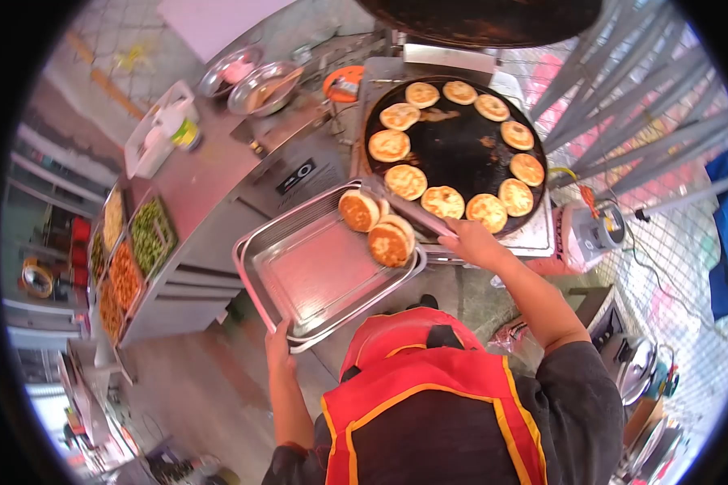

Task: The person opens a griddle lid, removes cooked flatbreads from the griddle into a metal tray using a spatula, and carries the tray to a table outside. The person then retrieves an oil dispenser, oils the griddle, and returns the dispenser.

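My left hand [278, 346] grips the near left corner of a rectangular metal tray [255, 279], fingers wrapped on its rim. Browned round flatbreads [391, 242] lean together at the tray's right end. In my right hand [467, 244], closed, is a long flat metal tool [412, 212]; I cannot tell whether it is a spatula or tongs. Its far end reaches over the tray's edge beside the breads. A round black griddle [461, 149] stands behind my right hand, with several golden flatbreads [405, 183] ringed around its rim.
The raised griddle lid [477, 20] hangs at the top. On the left, a steel counter [210, 174] holds metal bowls [263, 87], a white bin [150, 145] and trays of chopped vegetables [151, 234]. A gas cylinder [594, 226] and hose stand right of the griddle.
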